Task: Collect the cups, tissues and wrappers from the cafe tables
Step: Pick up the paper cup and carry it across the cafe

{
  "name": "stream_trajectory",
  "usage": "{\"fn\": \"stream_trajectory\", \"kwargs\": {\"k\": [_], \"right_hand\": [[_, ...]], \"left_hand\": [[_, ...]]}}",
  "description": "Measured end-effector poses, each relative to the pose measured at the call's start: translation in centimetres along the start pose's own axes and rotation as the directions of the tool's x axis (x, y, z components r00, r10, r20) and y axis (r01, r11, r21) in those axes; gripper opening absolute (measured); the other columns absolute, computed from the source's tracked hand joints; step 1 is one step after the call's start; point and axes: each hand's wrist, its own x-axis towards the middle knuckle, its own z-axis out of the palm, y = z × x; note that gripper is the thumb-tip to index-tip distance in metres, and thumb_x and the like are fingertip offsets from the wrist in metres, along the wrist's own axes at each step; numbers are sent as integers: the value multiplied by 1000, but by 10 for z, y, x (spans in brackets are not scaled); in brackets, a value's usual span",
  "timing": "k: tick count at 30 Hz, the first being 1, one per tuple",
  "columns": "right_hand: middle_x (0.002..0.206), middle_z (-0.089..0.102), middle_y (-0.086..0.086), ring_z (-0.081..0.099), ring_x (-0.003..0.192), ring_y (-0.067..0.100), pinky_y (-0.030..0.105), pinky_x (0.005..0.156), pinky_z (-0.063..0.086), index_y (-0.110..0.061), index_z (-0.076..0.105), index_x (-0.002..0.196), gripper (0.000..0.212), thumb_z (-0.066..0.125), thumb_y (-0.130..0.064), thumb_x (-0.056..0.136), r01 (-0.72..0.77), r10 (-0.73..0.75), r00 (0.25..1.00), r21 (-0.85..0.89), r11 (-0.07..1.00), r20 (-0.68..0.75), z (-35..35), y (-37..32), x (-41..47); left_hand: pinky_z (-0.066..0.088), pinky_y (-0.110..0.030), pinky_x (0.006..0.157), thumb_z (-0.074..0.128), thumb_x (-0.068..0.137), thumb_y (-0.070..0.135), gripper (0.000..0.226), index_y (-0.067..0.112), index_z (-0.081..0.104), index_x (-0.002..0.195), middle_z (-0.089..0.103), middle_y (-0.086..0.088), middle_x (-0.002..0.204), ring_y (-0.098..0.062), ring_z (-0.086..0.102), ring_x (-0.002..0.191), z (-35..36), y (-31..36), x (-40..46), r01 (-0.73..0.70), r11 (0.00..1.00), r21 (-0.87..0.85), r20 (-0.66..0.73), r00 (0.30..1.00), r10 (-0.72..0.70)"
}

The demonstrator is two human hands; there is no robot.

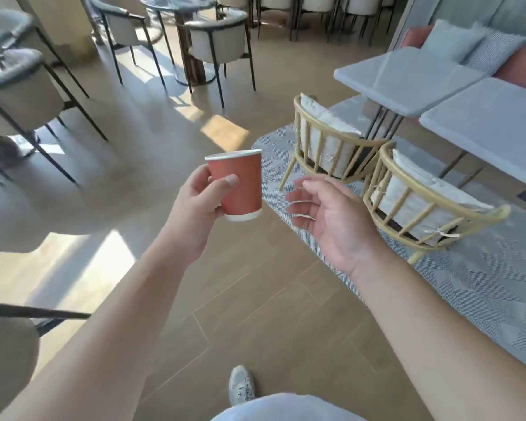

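A wood-plank floor (255, 299) fills the view, with a grey patterned rug (483, 284) on the right. On the rug stand two pale square desks (407, 74), both showing bare tops here, with two slatted wooden chairs (325, 141) drawn up to them. Further off, a round dark desk (176, 3) is ringed by cream chairs on black legs (216, 41). A grey shoe (240, 385) shows at the bottom edge.

The left hand (201, 202) grips a red paper cup (240, 185) held upright in the air above the floor, thumb across its front and fingers curled behind. The right hand (325, 214) holds nothing, palm up, fingers loosely spread just beside the cup without touching it.

The cup looks light and thin-walled, so it would likely crush under a hard squeeze; a hold round the middle of the wall is best, as its rolled rim and base are the stiffer parts. Whether liquid remains inside cannot be seen, so it is safest kept upright.
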Motion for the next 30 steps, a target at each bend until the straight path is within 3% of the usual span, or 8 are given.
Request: {"fn": "stream_trajectory", "kwargs": {"k": [10, 14, 21, 24, 30], "right_hand": [[79, 65, 7, 59, 70, 19, 28, 62, 46, -8, 61, 99, 14, 48, -10, 95, 15, -15, 999, 10, 1000, 43, 54, -5, 136], [78, 67, 4, 60, 70, 18, 28, 63, 46, -7, 61, 102, 16, 48, -11, 95, -19, 19, 999, 25, 999, 31, 58, -2, 200], [76, 67, 5, 60, 67, 18, 28, 63, 46, -4, 59, 106, 16, 48, -11, 95, -47, 38, 990, 66, 997, 135, 76, -21, 355], [73, 66, 4, 60, 66, 18, 28, 62, 45, -6, 58, 102, 13, 49, -10, 95, -54, 40, 988, 88, 995, 151, 75, -43, 426], [76, 66, 6, 60, 66, 18, 28, 61, 45, -8, 63, 96, 13, 50, -11, 94, -29, 21, 995, 81, 996, 102, 44, -91, 544]], "left_hand": [[54, -21, 67, 62, 83, 24, 31, 15, 62, 113, 71, 13, 85, -4, 67, 78, -50, 8, 125, -20, 1000, 9, 3, 1000, 20], [54, -22, 69, 62, 83, 24, 37, 13, 62, 118, 72, 11, 89, -6, 68, 82, -61, 4, 182, -16, 999, 45, -2, 1000, 16], [55, -21, 69, 71, 75, 31, 40, 19, 64, 113, 73, 12, 90, -6, 69, 83, -74, 29, 328, -65, 991, 117, -74, 995, 74], [55, -22, 70, 67, 80, 25, 34, 19, 64, 113, 73, 12, 89, -6, 70, 82, -69, 32, 396, -45, 991, 128, -91, 994, 57], [56, -22, 71, 73, 67, 39, 56, 18, 64, 119, 74, 8, 96, -8, 70, 87, -32, 44, 526, -67, 990, 127, -51, 996, 74]]}}
